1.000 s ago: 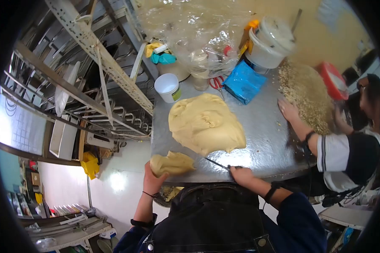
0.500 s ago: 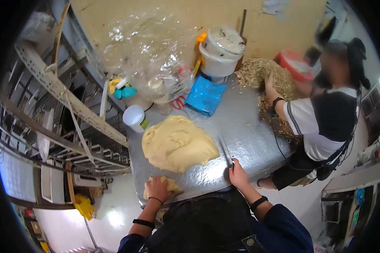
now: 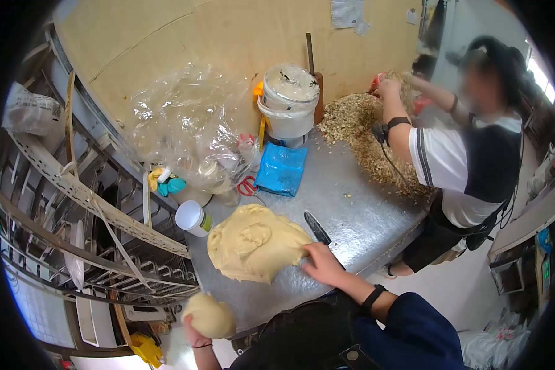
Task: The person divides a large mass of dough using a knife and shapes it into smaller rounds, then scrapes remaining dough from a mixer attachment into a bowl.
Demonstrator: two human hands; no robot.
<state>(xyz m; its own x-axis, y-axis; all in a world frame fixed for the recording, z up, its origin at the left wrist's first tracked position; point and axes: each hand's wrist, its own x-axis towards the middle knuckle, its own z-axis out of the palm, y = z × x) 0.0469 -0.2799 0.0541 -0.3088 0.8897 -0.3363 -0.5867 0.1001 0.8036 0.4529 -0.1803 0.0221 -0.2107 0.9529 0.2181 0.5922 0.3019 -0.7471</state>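
A large mass of pale dough [image 3: 256, 243] lies on the metal table, its surface smooth and folded. At the table's front left corner my left hand [image 3: 195, 332] holds a smaller rounded lump of dough [image 3: 211, 316] from its left and lower side. My right hand [image 3: 322, 264] is at the right edge of the large dough, thumb and fingers apart, the fingertips touching or very near it. Behind that hand a dark-bladed knife [image 3: 316, 227] lies on the table, partly covered by glare.
Behind the dough are a white tub [image 3: 193, 218], red scissors [image 3: 246, 185], a blue packet [image 3: 281, 169], clear plastic [image 3: 191, 129] and white buckets [image 3: 288, 102]. At right, a co-worker [image 3: 468, 154] handles a pile of nuts or grains [image 3: 367, 139]. Metal racks [image 3: 98, 203] stand at left.
My right hand has let go of the knife and moved left to the large dough. My left hand has shifted left and towards me with the small lump. The co-worker's hands have lifted some grains.
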